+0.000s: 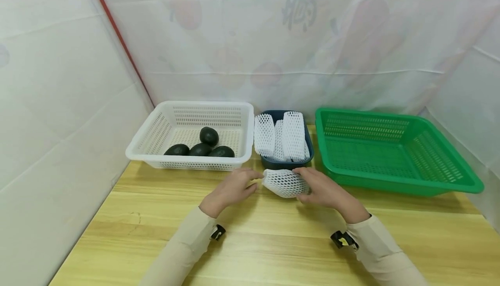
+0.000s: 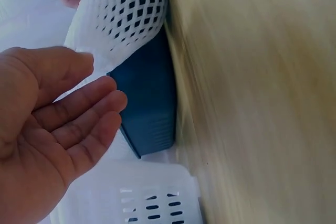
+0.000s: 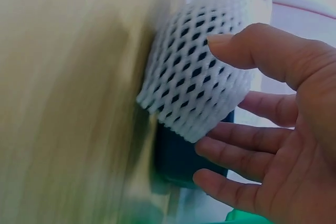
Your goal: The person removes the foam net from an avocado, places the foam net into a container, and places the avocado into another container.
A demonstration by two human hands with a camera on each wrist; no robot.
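Observation:
In the head view, a white foam net sleeve (image 1: 284,183) bulges around a dark avocado in front of the blue box. The avocado shows only through the mesh holes. My right hand (image 1: 322,190) grips the sleeve's right end, thumb on the near side and fingers on the far side; the right wrist view shows the thumb across the mesh (image 3: 191,69). At the sleeve's other end is my left hand (image 1: 233,188), index finger reaching to its tip and thumb apart. The left wrist view shows this hand (image 2: 58,114) with loosely bent fingers beside the net (image 2: 126,14).
A white basket (image 1: 189,159) at the left holds several dark avocados (image 1: 209,136). Spare foam nets (image 1: 294,136) fill the blue box (image 1: 287,164) in the middle. A green basket (image 1: 390,182) stands on the right. Behind the wooden table (image 1: 273,242) hangs a pale sheet.

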